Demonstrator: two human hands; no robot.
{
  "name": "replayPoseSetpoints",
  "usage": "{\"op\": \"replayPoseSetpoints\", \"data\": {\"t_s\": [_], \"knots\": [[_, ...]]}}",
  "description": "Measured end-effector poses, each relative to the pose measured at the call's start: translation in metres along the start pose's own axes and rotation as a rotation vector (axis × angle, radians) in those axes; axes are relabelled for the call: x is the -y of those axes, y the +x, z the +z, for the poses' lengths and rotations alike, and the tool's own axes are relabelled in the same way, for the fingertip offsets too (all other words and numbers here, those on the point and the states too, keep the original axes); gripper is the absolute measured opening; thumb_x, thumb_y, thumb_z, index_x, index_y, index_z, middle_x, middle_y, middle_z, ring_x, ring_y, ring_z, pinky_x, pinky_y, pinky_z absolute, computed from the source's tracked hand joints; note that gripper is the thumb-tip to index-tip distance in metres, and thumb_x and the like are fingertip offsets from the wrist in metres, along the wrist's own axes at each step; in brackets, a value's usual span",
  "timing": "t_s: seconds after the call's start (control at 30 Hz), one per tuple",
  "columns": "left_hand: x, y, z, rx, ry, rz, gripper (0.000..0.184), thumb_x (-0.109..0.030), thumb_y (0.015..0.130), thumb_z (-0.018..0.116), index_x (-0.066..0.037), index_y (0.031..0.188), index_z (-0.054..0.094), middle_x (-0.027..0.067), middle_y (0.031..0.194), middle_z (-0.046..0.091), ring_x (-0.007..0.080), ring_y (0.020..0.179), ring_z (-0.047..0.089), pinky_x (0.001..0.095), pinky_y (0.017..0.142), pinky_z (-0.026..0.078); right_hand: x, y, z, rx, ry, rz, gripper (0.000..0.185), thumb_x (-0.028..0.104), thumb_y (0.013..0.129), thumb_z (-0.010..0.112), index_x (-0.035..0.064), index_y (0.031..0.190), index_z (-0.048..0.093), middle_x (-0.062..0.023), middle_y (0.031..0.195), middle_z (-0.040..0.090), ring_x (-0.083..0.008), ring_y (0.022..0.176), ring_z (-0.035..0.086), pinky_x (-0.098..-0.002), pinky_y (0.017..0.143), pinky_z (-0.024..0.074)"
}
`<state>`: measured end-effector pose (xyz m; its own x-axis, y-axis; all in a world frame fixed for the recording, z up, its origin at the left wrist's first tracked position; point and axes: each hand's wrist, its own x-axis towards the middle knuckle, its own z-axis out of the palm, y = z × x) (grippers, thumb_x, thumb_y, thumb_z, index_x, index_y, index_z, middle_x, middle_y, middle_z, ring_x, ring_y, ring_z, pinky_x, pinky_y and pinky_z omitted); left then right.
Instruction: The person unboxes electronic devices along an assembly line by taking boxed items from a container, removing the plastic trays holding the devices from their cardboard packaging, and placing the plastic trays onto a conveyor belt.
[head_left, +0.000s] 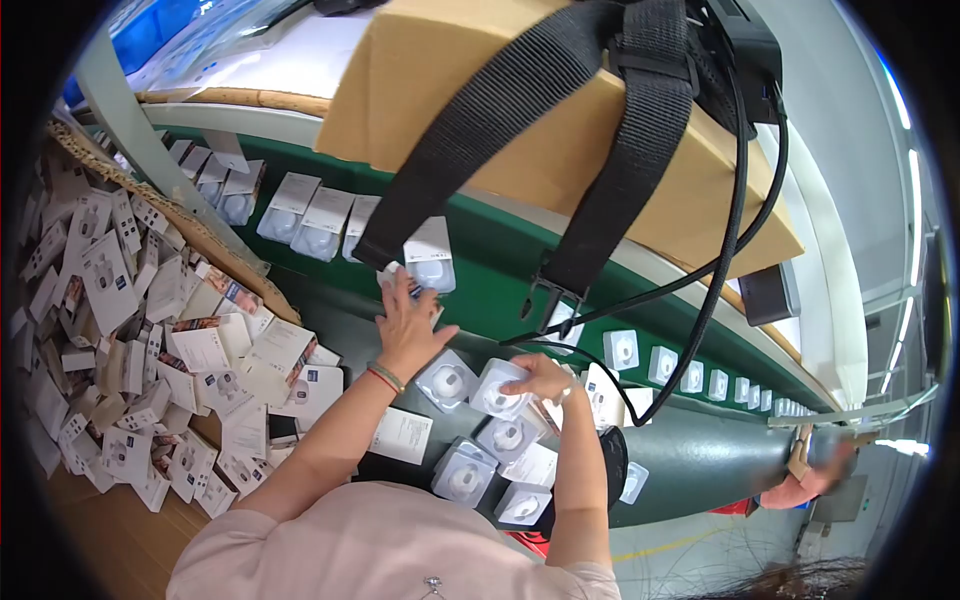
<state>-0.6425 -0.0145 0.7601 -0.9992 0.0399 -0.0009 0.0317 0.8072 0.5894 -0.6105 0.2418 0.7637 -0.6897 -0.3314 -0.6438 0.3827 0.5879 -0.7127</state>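
Note:
My left hand (pixel 408 328) reaches over the near edge of the green belt, fingers stretched and thumb apart. Its fingertips are at a clear plastic tray with a white card (pixel 430 255); whether they touch it I cannot tell. My right hand (pixel 545 380) grips a clear plastic tray (pixel 497 388) with a white round item inside, thumb on its top. Beside it lies a similar tray (pixel 446 381), with a tray (pixel 507 436) just below. Closer to my body are two more trays, one (pixel 464 472) at left and one (pixel 522 504) at right. A white printed card (pixel 402 435) lies left of them.
A large carton (pixel 225 270) full of loose printed white boxes (pixel 110 280) stands at left. More trays (pixel 621 350) line the green belt (pixel 490 260). Black straps (pixel 500 90) and cables hang before a brown cardboard box (pixel 400 80). Another person's arm (pixel 810 480) shows far right.

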Motion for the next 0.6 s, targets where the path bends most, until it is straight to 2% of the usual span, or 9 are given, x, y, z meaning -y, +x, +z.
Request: {"op": "replayPoseSetpoints", "data": {"t_s": [0.03, 0.07, 0.13, 0.17, 0.27, 0.33, 0.43, 0.47, 0.6], "knots": [[0.003, 0.001, 0.007, 0.006, -0.007, 0.007, 0.059, -0.033, 0.067, 0.079, -0.010, 0.115, 0.053, 0.0239, 0.146, 0.016, 0.0469, 0.132, 0.023, 0.0652, 0.088, 0.041, -0.002, 0.007, -0.011, 0.070, -0.181, 0.006, 0.040, 0.020, 0.065, 0.082, 0.0040, 0.098, 0.068, -0.0058, 0.086, 0.069, -0.0168, 0.082, 0.064, -0.0300, 0.074, 0.0491], [0.014, 0.003, 0.015, -0.046, -0.060, 0.001, 0.057, -0.030, 0.067, 0.080, -0.007, 0.111, 0.054, 0.0244, 0.145, 0.018, 0.0465, 0.130, 0.026, 0.0597, 0.090, 0.042, 0.002, 0.013, -0.018, 0.059, -0.176, 0.013, 0.040, 0.020, 0.065, 0.082, 0.0040, 0.098, 0.068, -0.0058, 0.086, 0.069, -0.0168, 0.082, 0.064, -0.0300, 0.074, 0.0491], [0.028, 0.004, 0.022, -0.131, -0.085, -0.039, 0.047, -0.020, 0.066, 0.080, 0.002, 0.099, 0.055, 0.0261, 0.143, 0.023, 0.0449, 0.123, 0.039, 0.0448, 0.094, 0.045, 0.007, 0.031, -0.018, 0.196, -0.618, -0.032, 0.048, 0.023, 0.058, 0.081, 0.0085, 0.101, 0.068, -0.0083, 0.089, 0.070, -0.0242, 0.085, 0.065, -0.0336, 0.078, 0.0492], [0.043, 0.006, 0.026, -0.241, -0.102, 0.077, 0.048, -0.008, 0.066, 0.077, -0.001, 0.106, 0.053, 0.0233, 0.142, 0.025, 0.0429, 0.120, 0.043, 0.0442, 0.091, 0.047, 0.006, 0.041, -0.014, 0.187, -0.640, -0.015, 0.056, 0.023, 0.054, 0.080, 0.0110, 0.107, 0.067, -0.0112, 0.097, 0.069, -0.0302, 0.094, 0.063, -0.0351, 0.085, 0.0477], [0.064, 0.000, 0.012, -0.191, -0.188, 0.033, 0.052, 0.001, 0.065, 0.071, -0.003, 0.112, 0.048, 0.0210, 0.139, 0.029, 0.0403, 0.113, 0.049, 0.0396, 0.090, 0.047, 0.007, 0.045, -0.004, 0.187, -0.609, 0.022, 0.063, 0.024, 0.057, 0.079, 0.0131, 0.117, 0.062, -0.0149, 0.113, 0.063, -0.0324, 0.107, 0.058, -0.0363, 0.092, 0.0446], [0.072, -0.010, -0.004, -0.264, -0.347, -0.048, 0.065, 0.007, 0.064, 0.067, -0.007, 0.123, 0.044, 0.0156, 0.140, 0.028, 0.0368, 0.102, 0.058, 0.0390, 0.081, 0.051, -0.002, 0.035, 0.014, -0.349, -0.656, -0.401, 0.067, 0.020, 0.059, 0.080, 0.0106, 0.121, 0.058, -0.0154, 0.125, 0.053, -0.0376, 0.114, 0.050, -0.0397, 0.097, 0.0421], [0.109, -0.015, -0.007, -0.241, -0.589, -0.056, 0.061, 0.008, 0.065, 0.070, -0.004, 0.120, 0.048, 0.0114, 0.117, 0.051, 0.0213, 0.090, 0.060, 0.0289, 0.081, 0.050, -0.032, 0.018, 0.037, -0.719, -0.425, -0.364, 0.071, 0.021, 0.067, 0.078, 0.0070, 0.130, 0.048, -0.0234, 0.135, 0.041, -0.0381, 0.123, 0.043, -0.0427, 0.100, 0.0393], [0.114, -0.015, -0.009, -0.136, -0.787, -0.101, 0.057, 0.008, 0.065, 0.072, -0.003, 0.118, 0.052, 0.0078, 0.103, 0.062, 0.0136, 0.090, 0.059, 0.0250, 0.082, 0.048, -0.030, 0.001, 0.045, -0.692, -0.404, -0.290, 0.072, 0.023, 0.068, 0.078, 0.0027, 0.130, 0.047, -0.0259, 0.137, 0.038, -0.0401, 0.122, 0.043, -0.0437, 0.100, 0.0390], [0.106, -0.019, -0.023, -0.056, -0.988, -0.069, 0.050, 0.008, 0.071, 0.071, -0.002, 0.118, 0.057, 0.0065, 0.103, 0.061, 0.0123, 0.095, 0.058, 0.0242, 0.082, 0.048, -0.048, -0.007, 0.081, -0.692, -0.579, -0.173, 0.080, 0.035, 0.066, 0.078, 0.0051, 0.132, 0.043, -0.0323, 0.137, 0.033, -0.0481, 0.122, 0.037, -0.0485, 0.103, 0.0344]]}}
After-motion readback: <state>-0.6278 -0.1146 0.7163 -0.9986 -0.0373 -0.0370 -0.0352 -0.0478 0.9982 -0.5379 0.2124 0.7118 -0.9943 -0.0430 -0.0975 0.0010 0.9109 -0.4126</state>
